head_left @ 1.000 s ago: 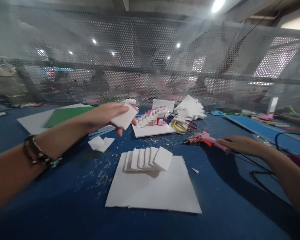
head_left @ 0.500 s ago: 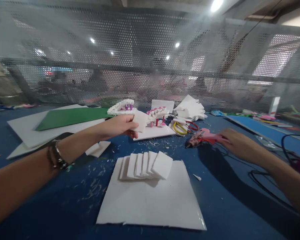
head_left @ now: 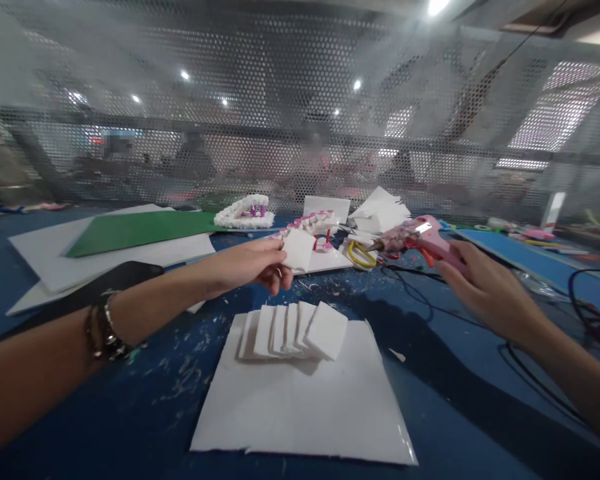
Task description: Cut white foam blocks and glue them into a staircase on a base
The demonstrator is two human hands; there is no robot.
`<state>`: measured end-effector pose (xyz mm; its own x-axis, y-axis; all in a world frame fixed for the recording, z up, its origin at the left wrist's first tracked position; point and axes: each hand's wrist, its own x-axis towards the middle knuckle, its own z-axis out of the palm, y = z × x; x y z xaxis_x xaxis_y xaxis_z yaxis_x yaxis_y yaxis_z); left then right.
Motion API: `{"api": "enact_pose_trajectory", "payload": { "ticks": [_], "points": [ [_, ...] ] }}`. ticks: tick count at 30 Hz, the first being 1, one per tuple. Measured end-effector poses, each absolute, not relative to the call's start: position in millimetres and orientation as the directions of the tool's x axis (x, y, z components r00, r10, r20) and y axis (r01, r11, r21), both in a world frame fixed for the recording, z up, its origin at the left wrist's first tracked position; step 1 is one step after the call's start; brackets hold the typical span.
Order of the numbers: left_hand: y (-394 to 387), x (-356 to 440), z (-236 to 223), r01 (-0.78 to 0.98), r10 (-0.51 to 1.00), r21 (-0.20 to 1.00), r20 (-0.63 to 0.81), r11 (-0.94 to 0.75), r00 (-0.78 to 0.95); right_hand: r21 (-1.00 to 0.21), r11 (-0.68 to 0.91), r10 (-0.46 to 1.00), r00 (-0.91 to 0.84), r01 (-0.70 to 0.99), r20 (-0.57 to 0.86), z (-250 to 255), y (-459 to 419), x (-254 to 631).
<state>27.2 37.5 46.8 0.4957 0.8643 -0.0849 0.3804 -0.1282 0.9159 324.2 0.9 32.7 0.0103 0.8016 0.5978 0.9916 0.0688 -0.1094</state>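
Note:
Between the thumb and fingers of my left hand (head_left: 255, 265) is a small white foam square (head_left: 299, 249), raised above the table. My right hand (head_left: 485, 280) grips the handle of a pink hot glue gun (head_left: 430, 240); its nozzle points left, toward the held square but apart from it. Below both hands lies a white foam board (head_left: 300, 413). Several white squares (head_left: 293, 330) stand in a slanted, overlapping row along its far part, the rightmost leaning most toward me.
Behind my left hand stand a pink-and-white model (head_left: 320, 220) and a white model with purple posts (head_left: 245, 212). Yellow-handled scissors (head_left: 360, 255) lie near the nozzle. A green sheet (head_left: 145, 232) rests on white boards at left, a blue board (head_left: 525, 257) at right. A black cord (head_left: 540, 383) trails under my right arm.
The glue gun has been lifted off the table and now points left. My left hand has moved slightly right and down with the foam square.

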Motion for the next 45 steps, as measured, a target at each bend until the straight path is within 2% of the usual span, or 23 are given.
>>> {"api": "enact_pose_trajectory", "payload": {
  "ticks": [4, 9, 12, 15, 19, 21, 24, 26, 29, 31, 34, 37, 40, 41, 43, 45],
  "points": [
    [34, 27, 46, 0.439, 0.828, 0.868, -0.059, -0.234, 0.557, -0.044, 0.126, 0.779, -0.071, 0.991, 0.623, 30, -5, 314],
    [41, 21, 41, 0.555, 0.833, 0.704, 0.097, -0.444, 0.544, -0.004, 0.121, 0.718, -0.085, 0.993, 0.691, 29, -12, 307],
    [46, 17, 40, 0.639, 0.840, 0.585, 0.146, -0.499, 0.522, 0.054, 0.166, 0.675, -0.153, 0.985, 0.721, 28, -17, 304],
    [52, 13, 41, 0.750, 0.864, 0.467, 0.065, -0.468, 0.499, 0.087, 0.194, 0.659, -0.195, 0.977, 0.726, 27, -19, 302],
    [64, 5, 39, 0.804, 0.855, 0.412, -0.104, -0.428, 0.508, 0.073, 0.200, 0.676, -0.192, 0.977, 0.711, 26, -17, 305],
    [70, 0, 37, 0.844, 0.861, 0.330, -0.146, -0.422, 0.487, 0.064, 0.195, 0.692, -0.184, 0.979, 0.698, 26, -15, 308],
    [74, -4, 36, 0.907, 0.900, 0.125, -0.129, -0.401, 0.416, 0.043, 0.163, 0.744, -0.152, 0.986, 0.651, 28, -10, 313],
    [71, -4, 38, 0.911, 0.909, 0.034, -0.063, -0.411, 0.413, 0.012, 0.121, 0.796, -0.105, 0.993, 0.596, 29, -6, 317],
    [58, 0, 43, 0.816, 0.818, 0.074, 0.006, -0.573, 0.574, -0.031, 0.036, 0.885, -0.017, 0.999, 0.466, 28, -1, 326],
    [45, 2, 45, 0.703, 0.708, 0.151, -0.029, -0.695, 0.706, -0.031, -0.015, 0.929, 0.026, 0.999, 0.370, 24, 3, 333],
    [31, -2, 40, 0.613, 0.609, 0.163, -0.082, -0.773, 0.789, -0.012, -0.017, 0.961, 0.019, 1.000, 0.275, 17, 9, 346],
    [27, -16, 31, 0.571, 0.585, 0.176, 0.033, -0.802, 0.810, 0.011, 0.032, 0.973, -0.033, 0.999, 0.230, 14, 10, 351],
    [27, -36, 19, 0.512, 0.531, 0.147, 0.142, -0.846, 0.836, 0.045, 0.052, 0.947, -0.063, 0.998, 0.314, 19, 0, 335],
    [26, -42, 14, 0.498, 0.514, 0.132, 0.154, -0.857, 0.844, 0.051, 0.072, 0.929, -0.086, 0.996, 0.361, 20, -5, 325],
    [23, -51, 6, 0.460, 0.470, 0.098, 0.150, -0.882, 0.870, 0.019, 0.236, 0.868, -0.220, 0.972, 0.444, 22, -17, 298],
    [20, -55, 0, 0.422, 0.427, 0.064, 0.146, -0.904, 0.892, -0.026, 0.424, 0.841, -0.384, 0.905, 0.381, 21, -27, 269]
  ]
}}
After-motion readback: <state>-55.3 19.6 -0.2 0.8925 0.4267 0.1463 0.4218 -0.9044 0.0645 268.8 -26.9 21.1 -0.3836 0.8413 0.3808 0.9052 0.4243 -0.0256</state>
